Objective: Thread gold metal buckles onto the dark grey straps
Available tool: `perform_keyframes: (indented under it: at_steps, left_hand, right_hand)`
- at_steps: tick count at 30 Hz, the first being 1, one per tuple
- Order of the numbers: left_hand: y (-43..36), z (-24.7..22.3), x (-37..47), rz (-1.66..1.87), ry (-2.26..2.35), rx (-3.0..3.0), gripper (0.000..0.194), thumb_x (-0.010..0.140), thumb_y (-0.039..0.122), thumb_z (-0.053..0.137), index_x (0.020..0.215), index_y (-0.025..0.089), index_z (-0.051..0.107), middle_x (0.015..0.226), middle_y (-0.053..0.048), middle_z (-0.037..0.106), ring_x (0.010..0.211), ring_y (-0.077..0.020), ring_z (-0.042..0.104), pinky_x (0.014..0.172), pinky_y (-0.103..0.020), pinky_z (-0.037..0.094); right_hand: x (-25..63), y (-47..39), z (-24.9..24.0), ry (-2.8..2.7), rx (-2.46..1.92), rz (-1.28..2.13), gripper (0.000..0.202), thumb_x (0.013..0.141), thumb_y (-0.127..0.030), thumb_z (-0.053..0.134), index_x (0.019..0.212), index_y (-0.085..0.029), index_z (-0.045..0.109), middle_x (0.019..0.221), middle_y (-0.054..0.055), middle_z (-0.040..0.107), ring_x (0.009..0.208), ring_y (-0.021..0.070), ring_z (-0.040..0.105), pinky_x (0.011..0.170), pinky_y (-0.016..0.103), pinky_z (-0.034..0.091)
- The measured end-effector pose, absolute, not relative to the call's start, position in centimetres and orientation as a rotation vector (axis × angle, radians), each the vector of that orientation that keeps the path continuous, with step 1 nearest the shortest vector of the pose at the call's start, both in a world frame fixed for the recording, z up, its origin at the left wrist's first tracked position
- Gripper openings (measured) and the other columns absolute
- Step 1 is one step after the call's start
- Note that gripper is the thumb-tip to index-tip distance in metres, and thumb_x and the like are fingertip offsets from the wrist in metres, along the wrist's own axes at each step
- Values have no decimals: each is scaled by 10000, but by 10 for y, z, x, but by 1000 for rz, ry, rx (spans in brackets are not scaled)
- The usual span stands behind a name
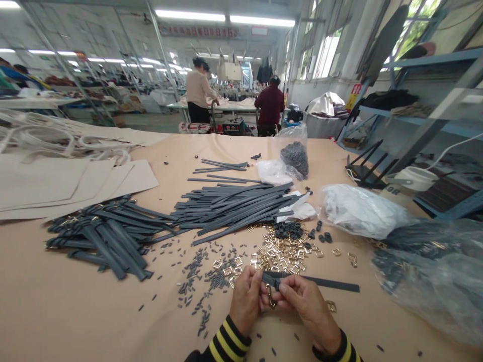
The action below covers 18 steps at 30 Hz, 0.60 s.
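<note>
A dark grey strap (332, 283) runs rightward from between my hands, with a gold buckle (270, 296) hanging at its near end. My left hand (247, 296) is closed on the strap's left end. Thumb and fingers of my right hand (307, 304) pinch the strap just right of the buckle, by a small dark loop. Just beyond my hands lies a heap of gold buckles (281, 251), with dark loops (289, 230) at its back. Small dark pieces (192, 269) are scattered to the left.
Loose grey straps (234, 203) lie mid-table, and a pile of straps with buckles (109, 241) is at left. Beige panels (68, 183) cover the far left. Plastic bags (362, 211) fill the right side. Two people work at a table beyond. A blue shelf (433, 60) stands at right.
</note>
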<state>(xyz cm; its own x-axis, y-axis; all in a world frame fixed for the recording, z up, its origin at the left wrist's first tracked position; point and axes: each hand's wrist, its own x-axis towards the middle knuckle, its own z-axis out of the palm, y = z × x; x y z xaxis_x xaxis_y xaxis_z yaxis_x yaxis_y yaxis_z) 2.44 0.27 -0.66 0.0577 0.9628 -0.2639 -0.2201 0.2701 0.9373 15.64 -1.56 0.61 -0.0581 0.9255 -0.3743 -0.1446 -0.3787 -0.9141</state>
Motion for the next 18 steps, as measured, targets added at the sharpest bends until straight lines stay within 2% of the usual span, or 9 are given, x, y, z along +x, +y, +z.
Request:
perform_keyframes:
  at_steps: [6, 18]
  left_hand:
    - [2, -8, 25, 1108, 1176, 874, 295, 760, 444, 465, 657, 178, 392, 402, 83, 476, 259, -44, 396, 268, -125, 292]
    - [-1, -9, 26, 1157, 1166, 914, 283, 768, 444, 468, 709, 178, 392, 460, 69, 510, 294, -52, 434, 286, -132, 322]
  right_hand:
    - [150, -18, 8, -836, -1269, 1579, 319, 617, -432, 689, 706, -154, 562, 654, 17, 667, 650, 149, 630, 580, 228, 503]
    - [143, -13, 4, -933, -1338, 1455, 414, 553, -540, 677, 673, -159, 566, 645, 37, 651, 597, 191, 632, 560, 300, 527]
